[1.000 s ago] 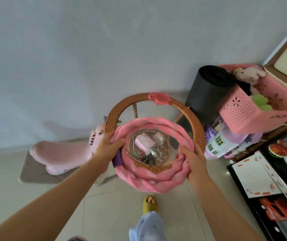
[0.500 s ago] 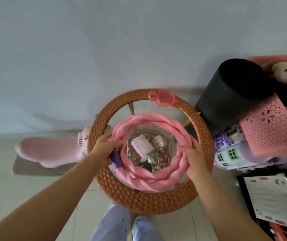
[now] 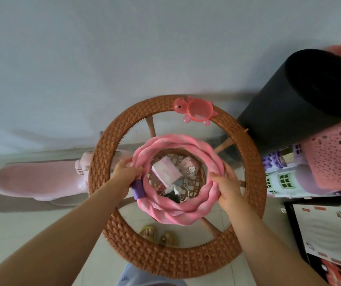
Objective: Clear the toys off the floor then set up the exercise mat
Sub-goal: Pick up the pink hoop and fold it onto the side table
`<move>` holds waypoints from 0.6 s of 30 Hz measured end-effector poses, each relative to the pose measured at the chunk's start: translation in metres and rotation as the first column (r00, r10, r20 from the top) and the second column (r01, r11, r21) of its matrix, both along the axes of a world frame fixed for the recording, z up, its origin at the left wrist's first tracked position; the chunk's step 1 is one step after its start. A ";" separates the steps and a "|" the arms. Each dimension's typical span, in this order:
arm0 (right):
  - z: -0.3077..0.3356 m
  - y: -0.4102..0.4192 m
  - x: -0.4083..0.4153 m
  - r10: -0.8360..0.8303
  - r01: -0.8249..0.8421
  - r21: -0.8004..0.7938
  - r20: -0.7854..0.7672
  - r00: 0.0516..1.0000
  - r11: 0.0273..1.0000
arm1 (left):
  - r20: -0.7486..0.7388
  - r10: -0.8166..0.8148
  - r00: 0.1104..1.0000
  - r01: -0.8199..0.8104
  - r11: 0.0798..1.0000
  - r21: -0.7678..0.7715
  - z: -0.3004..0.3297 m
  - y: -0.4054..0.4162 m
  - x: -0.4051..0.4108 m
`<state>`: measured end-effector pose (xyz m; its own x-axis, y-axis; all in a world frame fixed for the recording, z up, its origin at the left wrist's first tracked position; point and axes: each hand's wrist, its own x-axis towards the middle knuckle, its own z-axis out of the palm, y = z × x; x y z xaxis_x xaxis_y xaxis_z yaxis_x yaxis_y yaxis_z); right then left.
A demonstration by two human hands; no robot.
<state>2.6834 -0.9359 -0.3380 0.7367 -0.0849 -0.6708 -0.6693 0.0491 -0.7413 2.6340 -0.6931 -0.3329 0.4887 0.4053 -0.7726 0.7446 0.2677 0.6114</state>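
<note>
Step in hand: while we hold the pink braided ring (image 3: 177,205) over the round rattan desk (image 3: 165,259), we judge that we are in the toy-clearing half of the task, setting this soft toy down on the glass top.
Left grip: our left hand (image 3: 127,175) is curled round the ring's left side, just above its purple band (image 3: 138,189).
Right grip: our right hand (image 3: 226,185) clasps the ring's right side, fingers wrapped over the braid.
Where the ring is: it sits inside the rattan rim, over the middle of the glass; we cannot tell whether it already rests on the glass or hangs just above it.
Under the glass: a lower woven shelf carries a pink box (image 3: 166,172) and other small items, seen through the ring's hole.
On the rim: a pink turtle dish (image 3: 196,110) perches at the far edge, well apart from the ring.
Exercise mat: the rolled black mat (image 3: 301,104) stands upright to the right of the desk, against a pink perforated basket (image 3: 334,155), with a toy house (image 3: 281,178) beside it; we judge it not yet set up.
Next move: we would lower the ring flat, loosen both hands together, then turn to whatever toys remain on the floor.
Care needed: we should keep the ring level and clear of the turtle dish.
</note>
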 end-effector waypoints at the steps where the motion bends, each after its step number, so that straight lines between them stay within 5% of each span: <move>1: -0.004 0.001 0.000 -0.004 0.004 -0.005 -0.013 1.000 1.000 | -0.019 0.006 1.000 -0.006 1.000 0.005 -0.004 -0.001 0.001; 9: -0.017 0.001 -0.005 -0.061 0.060 -0.038 -0.049 0.997 0.998 | -0.067 -0.016 0.998 0.016 1.000 -0.009 -0.012 -0.003 -0.001; 18: 0.023 -0.009 -0.008 -0.056 0.058 -0.085 0.029 0.998 0.995 | 0.062 0.004 0.998 -0.007 0.999 0.047 0.021 0.006 -0.004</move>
